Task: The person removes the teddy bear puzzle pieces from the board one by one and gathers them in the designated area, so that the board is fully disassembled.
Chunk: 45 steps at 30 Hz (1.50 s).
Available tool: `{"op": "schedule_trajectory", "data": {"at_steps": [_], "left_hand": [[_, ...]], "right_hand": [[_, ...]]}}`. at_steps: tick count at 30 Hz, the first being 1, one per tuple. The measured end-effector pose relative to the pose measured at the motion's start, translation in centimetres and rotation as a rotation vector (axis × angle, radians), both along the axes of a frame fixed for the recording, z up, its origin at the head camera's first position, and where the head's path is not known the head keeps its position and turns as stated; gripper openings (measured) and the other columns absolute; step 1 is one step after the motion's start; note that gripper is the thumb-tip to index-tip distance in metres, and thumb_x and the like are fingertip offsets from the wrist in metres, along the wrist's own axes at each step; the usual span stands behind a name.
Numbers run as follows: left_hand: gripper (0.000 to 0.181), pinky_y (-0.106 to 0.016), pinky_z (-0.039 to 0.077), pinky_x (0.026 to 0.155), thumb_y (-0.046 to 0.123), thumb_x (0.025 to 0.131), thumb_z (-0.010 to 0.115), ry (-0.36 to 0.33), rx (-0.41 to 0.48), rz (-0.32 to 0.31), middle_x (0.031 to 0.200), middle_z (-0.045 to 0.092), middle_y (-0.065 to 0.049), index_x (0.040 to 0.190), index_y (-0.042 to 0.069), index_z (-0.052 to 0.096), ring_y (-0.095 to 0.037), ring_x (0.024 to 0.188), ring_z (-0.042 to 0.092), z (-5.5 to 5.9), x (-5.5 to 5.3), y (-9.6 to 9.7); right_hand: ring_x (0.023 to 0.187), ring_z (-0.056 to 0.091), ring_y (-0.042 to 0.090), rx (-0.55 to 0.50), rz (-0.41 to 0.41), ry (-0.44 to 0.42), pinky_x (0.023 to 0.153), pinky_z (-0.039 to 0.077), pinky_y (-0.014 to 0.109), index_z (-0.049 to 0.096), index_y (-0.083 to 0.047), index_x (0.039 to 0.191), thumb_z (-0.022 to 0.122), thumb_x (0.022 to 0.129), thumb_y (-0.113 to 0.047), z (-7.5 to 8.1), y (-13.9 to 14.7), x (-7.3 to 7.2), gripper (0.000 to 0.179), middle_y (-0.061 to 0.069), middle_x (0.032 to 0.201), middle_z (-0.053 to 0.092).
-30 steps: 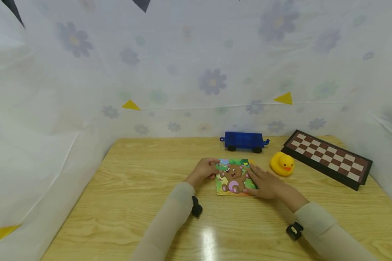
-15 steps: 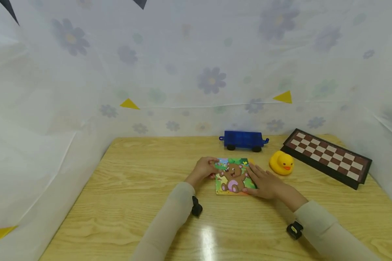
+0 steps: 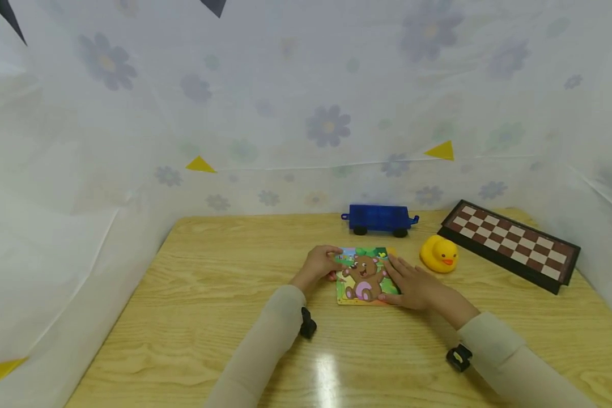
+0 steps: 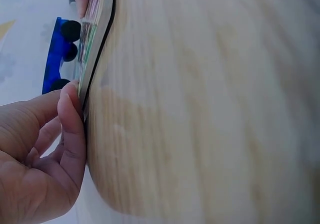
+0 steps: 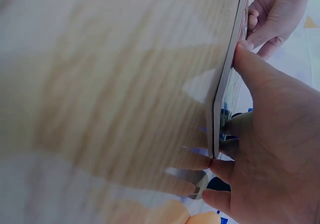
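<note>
Brown-bear board (image 3: 363, 276), sq., multicol. (grn. & yel. bkgd.), L hand (image 3: 318, 264) pinching edge, R hand (image 3: 417, 288) resting atop.

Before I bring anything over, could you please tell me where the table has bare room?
The widest free patch is the table left of the left hand, up to the backdrop. A smaller one is bordered by the bear picture and the sleeves. Behind and right of the bear picture, the blue wagon, right hand, yellow duck and chessboard crowd.

Picture board (image 3: 363, 279) lies on table (image 3: 194, 294) between my left hand (image 3: 317, 265) and right hand (image 3: 417, 287); wagon (image 3: 379, 218) behind, duck (image 3: 438, 254) right, chessboard (image 3: 510, 242) further right.
</note>
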<state>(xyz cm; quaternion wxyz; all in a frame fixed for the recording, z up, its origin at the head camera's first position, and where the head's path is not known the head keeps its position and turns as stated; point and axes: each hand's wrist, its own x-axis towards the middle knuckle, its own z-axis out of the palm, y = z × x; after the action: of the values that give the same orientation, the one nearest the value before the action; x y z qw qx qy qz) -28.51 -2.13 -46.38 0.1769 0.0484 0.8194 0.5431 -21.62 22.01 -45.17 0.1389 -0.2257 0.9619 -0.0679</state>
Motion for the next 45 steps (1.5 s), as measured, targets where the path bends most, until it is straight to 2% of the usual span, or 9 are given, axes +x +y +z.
{"op": "schedule_trajectory", "data": {"at_steps": [8, 14, 20, 26, 33, 40, 45], "left_hand": [[0.041, -0.028, 0.053, 0.047, 0.001, 0.082, 0.072, -0.009, -0.006, -0.020, 0.059, 0.063, -0.010, 0.121, 0.006, 0.062, -0.012, 0.041, 0.055, 0.2, 0.0, -0.3], [0.048, -0.025, 0.050, 0.043, 0.003, 0.081, 0.073, -0.006, -0.024, -0.013, 0.057, 0.060, -0.008, 0.127, 0.010, 0.059, -0.011, 0.039, 0.052, -0.1, -0.3, -0.3], [0.043, -0.023, 0.049, 0.042, 0.003, 0.083, 0.071, -0.001, -0.016, -0.034, 0.057, 0.061, -0.008, 0.125, 0.008, 0.061, -0.011, 0.040, 0.052, 0.1, -0.1, -0.3], [0.042, -0.023, 0.048, 0.041, 0.003, 0.083, 0.072, 0.008, -0.063, -0.055, 0.056, 0.061, -0.009, 0.124, 0.007, 0.062, -0.012, 0.038, 0.052, 0.6, -0.1, -0.1], [0.042, -0.022, 0.045, 0.039, 0.004, 0.082, 0.072, -0.031, -0.104, -0.077, 0.052, 0.057, -0.007, 0.123, 0.010, 0.063, -0.013, 0.037, 0.048, 0.9, -0.3, 0.1], [0.045, -0.024, 0.047, 0.040, 0.010, 0.083, 0.074, -0.001, -0.229, -0.146, 0.052, 0.056, -0.008, 0.125, 0.014, 0.061, -0.014, 0.040, 0.050, 1.1, -0.6, 0.2], [0.047, -0.025, 0.049, 0.040, 0.013, 0.082, 0.075, 0.017, -0.275, -0.180, 0.052, 0.055, -0.008, 0.127, 0.016, 0.059, -0.014, 0.040, 0.051, 1.2, -0.9, 0.3]], "right_hand": [[0.139, 0.015, 0.045, -0.003, 0.002, -0.006, 0.104, 0.021, 0.067, 0.021, 0.004, 0.148, 0.043, 0.091, -0.064, -0.1, 0.0, -0.1, 0.092, 0.026, 0.154, 0.011], [0.139, 0.014, 0.045, -0.013, 0.000, -0.011, 0.104, 0.020, 0.067, 0.020, 0.003, 0.148, 0.042, 0.090, -0.066, -0.2, 0.1, -0.2, 0.093, 0.026, 0.154, 0.009], [0.139, 0.015, 0.045, -0.014, 0.003, -0.010, 0.104, 0.021, 0.067, 0.020, 0.003, 0.149, 0.041, 0.090, -0.066, -0.3, 0.1, -0.2, 0.093, 0.026, 0.154, 0.009], [0.139, 0.015, 0.044, -0.011, 0.006, -0.003, 0.104, 0.021, 0.067, 0.020, 0.003, 0.149, 0.041, 0.090, -0.066, -0.4, 0.2, -0.3, 0.093, 0.026, 0.154, 0.009], [0.139, 0.015, 0.045, -0.019, 0.010, 0.000, 0.104, 0.022, 0.067, 0.020, 0.003, 0.148, 0.041, 0.090, -0.067, -0.6, 0.3, -0.3, 0.094, 0.026, 0.154, 0.010], [0.138, 0.015, 0.046, -0.021, 0.015, 0.005, 0.104, 0.022, 0.066, 0.021, 0.003, 0.148, 0.041, 0.090, -0.067, -0.5, 0.3, -0.2, 0.093, 0.027, 0.153, 0.011], [0.138, 0.016, 0.046, -0.022, 0.019, 0.012, 0.103, 0.023, 0.066, 0.021, 0.003, 0.148, 0.041, 0.091, -0.065, -0.3, 0.3, -0.2, 0.092, 0.027, 0.153, 0.011]]}}
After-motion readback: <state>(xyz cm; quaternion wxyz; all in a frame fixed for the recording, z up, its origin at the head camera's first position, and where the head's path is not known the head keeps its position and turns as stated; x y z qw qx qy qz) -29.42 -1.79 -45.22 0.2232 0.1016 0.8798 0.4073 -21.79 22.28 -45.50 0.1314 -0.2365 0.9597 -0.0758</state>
